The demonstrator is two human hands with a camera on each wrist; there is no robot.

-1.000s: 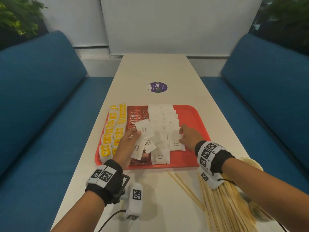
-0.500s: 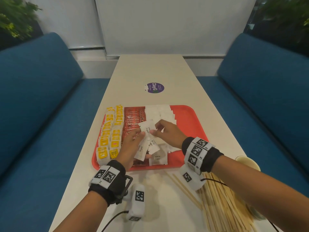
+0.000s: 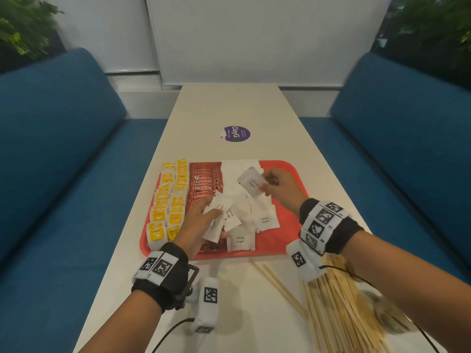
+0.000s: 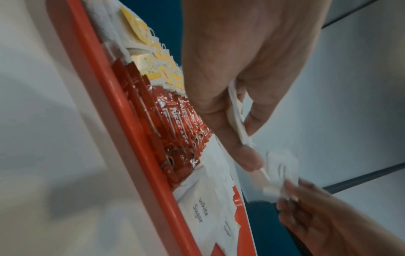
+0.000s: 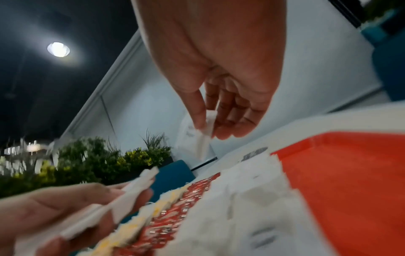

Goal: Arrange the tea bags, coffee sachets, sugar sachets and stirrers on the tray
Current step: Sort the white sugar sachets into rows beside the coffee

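A red tray (image 3: pixel 285 171) on the table holds yellow tea bags (image 3: pixel 170 207) at its left, red coffee sachets (image 3: pixel 205 182) beside them and white sugar sachets (image 3: pixel 239 240) in the middle. My left hand (image 3: pixel 201 220) hovers over the tray's near left part and grips a fan of several sugar sachets (image 3: pixel 221 212) between thumb and fingers (image 4: pixel 247 155). My right hand (image 3: pixel 277 186), raised over the tray's middle, pinches one sugar sachet (image 3: pixel 251 183) by its edge (image 5: pixel 205 131). Wooden stirrers (image 3: pixel 339 309) lie in a loose heap on the table in front of the tray.
A round purple sticker (image 3: pixel 235 134) is on the table beyond the tray. Blue sofas (image 3: pixel 58 154) flank the table on both sides. A cup (image 3: pixel 390 317) sits at the near right among the stirrers. The tray's right part shows bare red.
My right hand went from the sachets on the tray's right to the fan in my left hand, took one sachet and lifted it away to the right. My left hand stayed put.
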